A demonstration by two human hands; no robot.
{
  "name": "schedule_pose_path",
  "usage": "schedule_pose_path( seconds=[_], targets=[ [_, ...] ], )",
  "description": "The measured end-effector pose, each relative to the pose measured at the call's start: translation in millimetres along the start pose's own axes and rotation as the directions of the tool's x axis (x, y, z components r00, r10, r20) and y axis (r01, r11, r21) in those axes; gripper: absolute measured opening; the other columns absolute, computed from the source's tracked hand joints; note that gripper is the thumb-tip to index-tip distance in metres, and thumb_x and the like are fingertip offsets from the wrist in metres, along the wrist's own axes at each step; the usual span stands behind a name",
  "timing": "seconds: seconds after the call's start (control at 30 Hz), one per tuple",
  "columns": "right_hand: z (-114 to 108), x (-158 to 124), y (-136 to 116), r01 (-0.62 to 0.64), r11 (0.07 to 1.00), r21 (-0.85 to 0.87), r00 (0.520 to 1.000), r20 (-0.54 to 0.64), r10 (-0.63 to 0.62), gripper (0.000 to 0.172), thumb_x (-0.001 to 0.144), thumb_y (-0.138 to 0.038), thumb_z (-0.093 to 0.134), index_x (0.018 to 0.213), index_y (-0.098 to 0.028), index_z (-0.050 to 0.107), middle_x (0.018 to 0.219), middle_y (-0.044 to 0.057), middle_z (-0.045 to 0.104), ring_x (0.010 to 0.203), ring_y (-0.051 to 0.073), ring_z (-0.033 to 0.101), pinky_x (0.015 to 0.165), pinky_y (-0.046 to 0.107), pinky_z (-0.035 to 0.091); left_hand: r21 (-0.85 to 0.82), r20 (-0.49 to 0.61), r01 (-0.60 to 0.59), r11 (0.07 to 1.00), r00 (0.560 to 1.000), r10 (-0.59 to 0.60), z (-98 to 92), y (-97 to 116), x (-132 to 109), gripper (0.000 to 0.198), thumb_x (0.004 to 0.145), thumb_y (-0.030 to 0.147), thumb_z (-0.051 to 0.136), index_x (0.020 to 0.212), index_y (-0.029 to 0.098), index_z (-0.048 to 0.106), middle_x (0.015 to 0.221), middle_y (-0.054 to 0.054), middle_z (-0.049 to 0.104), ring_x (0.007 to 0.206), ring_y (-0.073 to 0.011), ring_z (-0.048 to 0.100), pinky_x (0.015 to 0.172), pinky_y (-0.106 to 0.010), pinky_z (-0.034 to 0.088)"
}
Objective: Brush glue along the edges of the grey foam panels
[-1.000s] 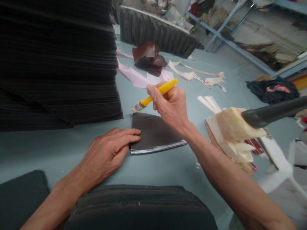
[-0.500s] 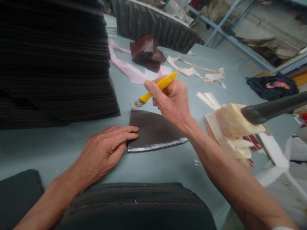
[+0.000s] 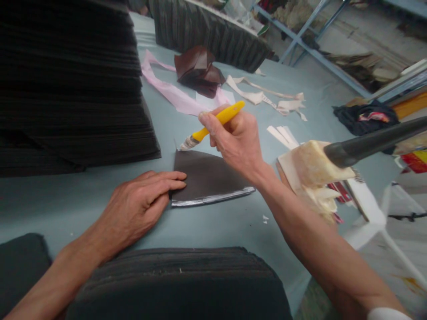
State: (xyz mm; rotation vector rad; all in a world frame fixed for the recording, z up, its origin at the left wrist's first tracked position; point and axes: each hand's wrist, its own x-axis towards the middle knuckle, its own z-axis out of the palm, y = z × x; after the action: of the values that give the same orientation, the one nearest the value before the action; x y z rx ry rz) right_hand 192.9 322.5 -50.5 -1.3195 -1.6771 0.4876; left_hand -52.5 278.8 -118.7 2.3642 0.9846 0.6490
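A dark brown, flat panel (image 3: 207, 173) lies on the blue-green table, with a streaky white coating along its near edge. My left hand (image 3: 147, 195) rests flat at the panel's left side, fingers stretched out and the fingertips on its surface. In my right hand (image 3: 236, 138) is a paintbrush (image 3: 218, 121) with a yellow handle, gripped between thumb and fingers. Its whitish bristles meet the panel's far left corner. Part of the panel's right side is hidden behind my right hand and wrist.
Tall dark stacks (image 3: 73, 89) stand at the left, and another stack (image 3: 180, 284) sits nearest me. Brown leather-like scraps (image 3: 199, 71), a pink strip (image 3: 167, 93) and cream strips (image 3: 263, 95) lie behind. A glue-crusted block (image 3: 310, 164) with a black bar stands at right.
The whole view has shifted slightly, so everything sits a little further left. The brush stays at the panel's far left corner, and my left hand keeps its place on the panel.
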Motion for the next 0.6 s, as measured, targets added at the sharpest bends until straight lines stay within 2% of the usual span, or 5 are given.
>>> schedule_pose_path(
  seconds=[0.13, 0.37, 0.47, 0.6],
  targets=[
    [-2, -4, 10, -0.011, 1.000, 0.005, 1.000, 0.016, 0.011, 0.044, 0.101, -0.057, 0.070, 0.075, -0.022, 0.066, 0.055, -0.006, 0.058, 0.052, 0.009, 0.055, 0.053, 0.025, 0.045, 0.001, 0.023, 0.016, 1.000, 1.000, -0.016, -0.9, 0, 0, 0.044, 0.103, 0.030, 0.042, 0.124, 0.031, 0.080, 0.139, 0.000, 0.079, 0.129, -0.0257, 0.075, 0.116, -0.046, 0.059],
    [-39, -22, 20, -0.073, 0.996, -0.060, 0.995, -0.069, 0.069, 0.044, 0.097, -0.060, 0.074, 0.076, -0.022, 0.069, 0.051, -0.007, 0.059, 0.046, 0.009, 0.051, 0.050, 0.026, 0.043, -0.018, 0.003, 0.009, 1.000, 1.000, -0.009, 0.3, -2, 1, 0.044, 0.102, 0.030, 0.042, 0.123, 0.034, 0.081, 0.138, 0.002, 0.080, 0.126, -0.0256, 0.076, 0.114, -0.047, 0.061],
    [-36, -23, 15, -0.057, 0.998, -0.032, 0.994, -0.098, 0.054, 0.041, 0.098, -0.060, 0.073, 0.079, -0.023, 0.069, 0.052, -0.007, 0.058, 0.047, 0.009, 0.051, 0.049, 0.027, 0.043, 0.001, -0.004, -0.003, 1.000, 1.000, 0.003, 0.9, -3, 1, 0.045, 0.104, 0.033, 0.040, 0.124, 0.034, 0.081, 0.137, 0.002, 0.080, 0.125, -0.0263, 0.077, 0.113, -0.048, 0.061],
    [-23, -21, 12, -0.027, 1.000, 0.002, 0.998, -0.065, 0.027, 0.037, 0.100, -0.055, 0.073, 0.082, -0.022, 0.071, 0.058, -0.006, 0.061, 0.053, 0.009, 0.054, 0.053, 0.027, 0.043, -0.005, -0.012, 0.002, 1.000, 1.000, -0.002, 0.9, -6, 0, 0.042, 0.104, 0.035, 0.043, 0.123, 0.036, 0.080, 0.138, 0.005, 0.080, 0.126, -0.0257, 0.076, 0.115, -0.044, 0.060]
  ],
)
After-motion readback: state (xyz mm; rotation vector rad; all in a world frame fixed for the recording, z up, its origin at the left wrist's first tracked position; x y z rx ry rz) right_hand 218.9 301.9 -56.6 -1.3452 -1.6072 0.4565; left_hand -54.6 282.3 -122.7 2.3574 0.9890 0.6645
